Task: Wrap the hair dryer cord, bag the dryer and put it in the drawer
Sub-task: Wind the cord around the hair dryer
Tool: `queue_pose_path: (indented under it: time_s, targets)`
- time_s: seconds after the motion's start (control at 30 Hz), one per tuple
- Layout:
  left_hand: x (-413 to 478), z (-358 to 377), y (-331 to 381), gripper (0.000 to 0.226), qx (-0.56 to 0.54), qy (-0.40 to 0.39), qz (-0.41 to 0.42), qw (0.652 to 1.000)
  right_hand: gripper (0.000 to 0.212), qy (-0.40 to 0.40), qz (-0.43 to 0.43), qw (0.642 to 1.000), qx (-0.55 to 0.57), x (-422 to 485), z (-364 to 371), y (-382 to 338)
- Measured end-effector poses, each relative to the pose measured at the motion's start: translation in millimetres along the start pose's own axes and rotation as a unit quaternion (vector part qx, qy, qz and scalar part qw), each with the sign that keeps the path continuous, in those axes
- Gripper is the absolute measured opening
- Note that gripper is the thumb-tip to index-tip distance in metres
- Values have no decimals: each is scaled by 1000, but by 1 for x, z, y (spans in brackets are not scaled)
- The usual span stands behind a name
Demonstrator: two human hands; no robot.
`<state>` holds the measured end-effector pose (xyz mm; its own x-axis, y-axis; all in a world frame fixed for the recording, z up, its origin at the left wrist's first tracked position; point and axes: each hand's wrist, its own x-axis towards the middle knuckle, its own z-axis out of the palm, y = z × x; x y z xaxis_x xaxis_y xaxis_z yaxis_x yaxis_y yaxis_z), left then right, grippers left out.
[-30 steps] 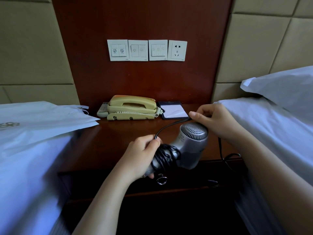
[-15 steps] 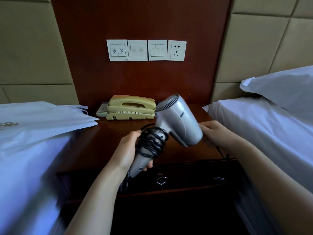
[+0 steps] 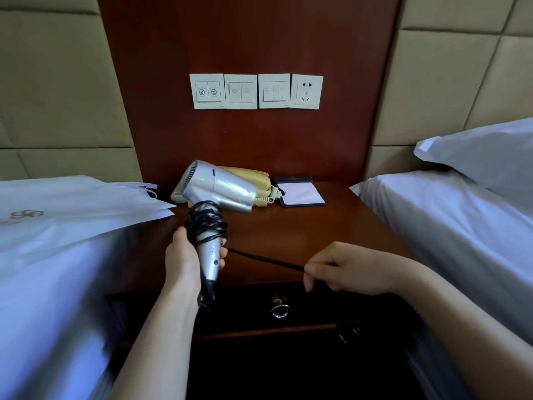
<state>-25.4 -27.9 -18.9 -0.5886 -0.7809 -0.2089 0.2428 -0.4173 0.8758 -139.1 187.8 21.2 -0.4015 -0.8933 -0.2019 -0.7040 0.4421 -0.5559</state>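
Note:
My left hand [image 3: 187, 255] grips the handle of the silver hair dryer [image 3: 219, 187], which stands upright above the nightstand with its nozzle pointing right. Several turns of the black cord [image 3: 206, 223] are wound around the handle. A straight stretch of the cord runs right to my right hand [image 3: 343, 269], which pinches it taut. The plug [image 3: 350, 330] dangles blurred in front of the drawer. A white bag [image 3: 72, 206] with a grey logo lies flat on the left bed. The dark drawer front [image 3: 317, 307] with its metal ring pull [image 3: 279, 310] is closed, below my hands.
On the wooden nightstand [image 3: 331, 226] stand a yellow telephone [image 3: 259, 180] and a notepad [image 3: 300, 193] at the back. Wall switches and a socket [image 3: 307, 91] sit above. White beds flank the nightstand, with a pillow [image 3: 484, 151] on the right.
The dryer has swung upright and to the left, its nozzle turning round. My right hand left the dryer body and now pulls the cord out to the right.

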Motion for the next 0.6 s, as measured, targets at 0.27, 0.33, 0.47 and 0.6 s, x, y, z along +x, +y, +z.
queue_pose_path:
  time_s: [0.27,0.33,0.47,0.6]
  targets:
    - [-8,-10,-2,47,222,-37,77,971,36,218,-183,937,-202,-6,7,-42]
    - [-15,-9,-1,43,269,-67,75,958,33,268,-202,922,-194,-5,4,-44]
    - [-22,-8,1,39,276,-109,57,953,29,341,-196,905,-163,-3,-4,-40]
    - [-20,-13,6,40,262,-114,68,956,29,352,-192,906,-132,-10,-12,-38]
